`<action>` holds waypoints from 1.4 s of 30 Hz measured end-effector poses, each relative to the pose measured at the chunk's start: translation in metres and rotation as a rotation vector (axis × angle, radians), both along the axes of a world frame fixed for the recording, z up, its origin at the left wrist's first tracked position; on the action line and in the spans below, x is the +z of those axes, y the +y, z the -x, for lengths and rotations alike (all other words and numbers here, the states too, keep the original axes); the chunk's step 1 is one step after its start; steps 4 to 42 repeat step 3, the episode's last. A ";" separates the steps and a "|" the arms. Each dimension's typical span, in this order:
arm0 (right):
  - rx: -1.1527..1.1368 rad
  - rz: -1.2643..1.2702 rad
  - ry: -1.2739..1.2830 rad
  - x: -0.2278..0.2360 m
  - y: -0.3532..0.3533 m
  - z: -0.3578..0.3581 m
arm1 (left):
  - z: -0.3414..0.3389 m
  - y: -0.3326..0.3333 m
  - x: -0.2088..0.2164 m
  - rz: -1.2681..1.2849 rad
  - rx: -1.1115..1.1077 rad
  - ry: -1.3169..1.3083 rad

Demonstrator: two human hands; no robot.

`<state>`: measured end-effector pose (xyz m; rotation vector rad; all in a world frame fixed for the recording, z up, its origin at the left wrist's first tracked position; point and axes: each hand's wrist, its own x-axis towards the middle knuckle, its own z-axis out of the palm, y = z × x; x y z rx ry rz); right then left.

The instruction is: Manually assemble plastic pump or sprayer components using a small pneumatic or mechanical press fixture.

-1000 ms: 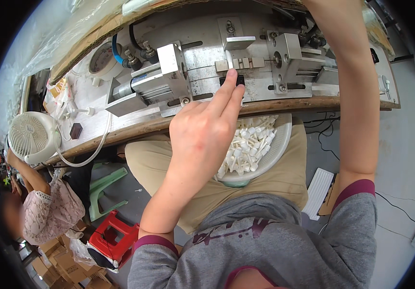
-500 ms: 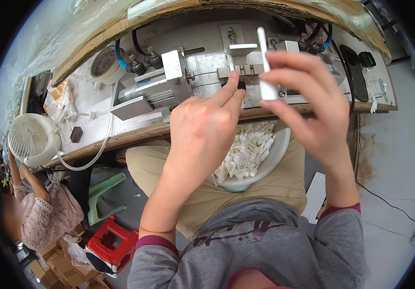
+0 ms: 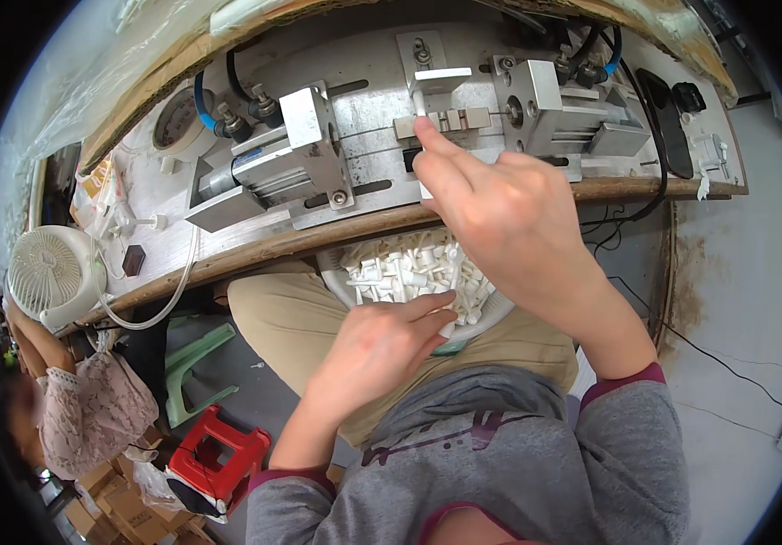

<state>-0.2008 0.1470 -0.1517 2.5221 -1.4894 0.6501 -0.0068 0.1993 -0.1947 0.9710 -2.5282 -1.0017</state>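
My right hand (image 3: 509,209) is at the small metal block (image 3: 465,119) in the middle of the bench fixture. Its index fingertip presses the lower end of a white plastic rod (image 3: 420,103) lying in that block. Part of the white piece shows below the curled fingers, which hide the rest. Lower down, my left hand (image 3: 377,350) is at the near side of a basin (image 3: 330,263) full of white plastic parts (image 3: 400,272). Its fingertips close around a white part there, mostly hidden by the fingers.
Metal clamp units with air hoses flank the block, a left one (image 3: 314,136) and a right one (image 3: 536,109). A fan (image 3: 50,272), a tape roll (image 3: 182,123) and a phone (image 3: 663,123) lie along the bench. Another person (image 3: 91,409) sits at left by a red stool (image 3: 218,459).
My left hand has left the block and come down to the basin. My right hand, holding a white part up at right before, has moved left onto the block. The view has shifted slightly.
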 end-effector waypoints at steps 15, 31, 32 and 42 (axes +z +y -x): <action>0.028 -0.010 -0.005 -0.003 0.001 0.010 | 0.013 0.012 -0.031 -0.005 -0.030 -0.154; 0.028 -0.010 -0.005 -0.003 0.001 0.010 | 0.013 0.012 -0.031 -0.005 -0.030 -0.154; 0.028 -0.010 -0.005 -0.003 0.001 0.010 | 0.013 0.012 -0.031 -0.005 -0.030 -0.154; 0.028 -0.010 -0.005 -0.003 0.001 0.010 | 0.013 0.012 -0.031 -0.005 -0.030 -0.154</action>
